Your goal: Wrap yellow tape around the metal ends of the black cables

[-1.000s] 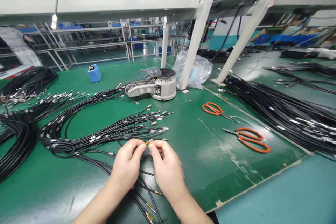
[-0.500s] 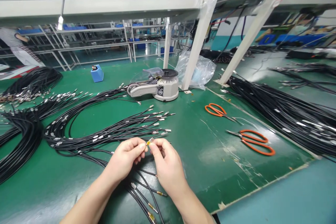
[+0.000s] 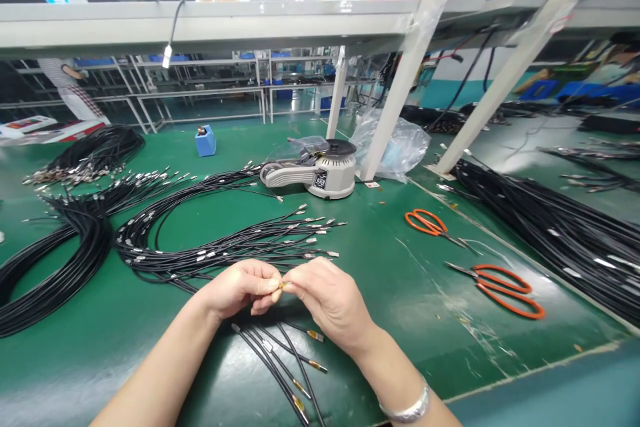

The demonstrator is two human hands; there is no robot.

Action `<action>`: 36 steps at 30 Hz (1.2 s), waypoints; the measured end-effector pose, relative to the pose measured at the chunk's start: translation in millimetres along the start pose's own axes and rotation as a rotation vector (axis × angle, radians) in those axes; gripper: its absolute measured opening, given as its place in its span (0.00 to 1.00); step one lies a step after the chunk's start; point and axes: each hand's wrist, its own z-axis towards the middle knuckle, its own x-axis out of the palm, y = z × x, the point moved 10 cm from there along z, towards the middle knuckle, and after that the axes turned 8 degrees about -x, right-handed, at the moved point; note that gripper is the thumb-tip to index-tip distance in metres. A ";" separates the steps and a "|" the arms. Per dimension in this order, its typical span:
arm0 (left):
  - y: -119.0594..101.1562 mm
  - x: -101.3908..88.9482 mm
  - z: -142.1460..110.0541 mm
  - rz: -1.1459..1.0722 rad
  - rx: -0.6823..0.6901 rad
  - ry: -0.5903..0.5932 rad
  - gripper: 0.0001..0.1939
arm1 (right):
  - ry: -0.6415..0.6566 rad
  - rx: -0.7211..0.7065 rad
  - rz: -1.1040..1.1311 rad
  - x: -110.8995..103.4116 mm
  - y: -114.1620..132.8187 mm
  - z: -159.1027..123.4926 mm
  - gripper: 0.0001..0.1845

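Observation:
Pinched between both hands over the green bench is a small cable end with yellow tape (image 3: 283, 285); fingers cover most of it. My left hand (image 3: 249, 285) grips it from the left between thumb and forefinger, fingers curled. From the other side my right hand (image 3: 330, 297) closes thumb and fingertips on the yellow tape, its back turned up. Below the hands lie several black cables (image 3: 280, 367), some with amber tape near their metal tips. Behind them curves a bundle of black cables (image 3: 210, 255) with white labels and silvery ends.
A grey tape dispenser (image 3: 333, 177) stands behind the bundle, near a blue holder (image 3: 205, 141). Orange-handled scissors (image 3: 510, 288) and a second pair (image 3: 425, 221) lie to the right. More cables (image 3: 560, 233) fill the far right. White posts (image 3: 405, 73) support an overhead shelf (image 3: 210, 27).
My right hand has rolled over, its back now upward, and the yellow tape is more hidden. Both hands keep their pinch. The whole scene has shifted rightward in view.

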 end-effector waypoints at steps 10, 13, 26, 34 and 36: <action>-35.7 11.1 -14.5 0.408 0.290 -0.347 0.07 | -0.218 0.563 0.490 -8.1 -46.0 -44.9 0.10; -47.4 18.7 -21.7 0.613 0.443 -0.456 0.06 | -0.245 0.653 0.593 -9.0 -47.1 -58.1 0.13; -44.2 45.5 -23.8 1.031 0.727 -0.531 0.09 | -0.279 0.839 0.654 6.3 -56.9 -75.4 0.14; -39.8 42.9 -18.8 1.010 0.700 -0.532 0.10 | -0.266 0.809 0.468 -1.0 -60.5 -71.2 0.11; -39.1 40.6 -16.9 0.980 0.672 -0.542 0.10 | -0.262 0.844 0.526 -1.2 -63.3 -77.6 0.13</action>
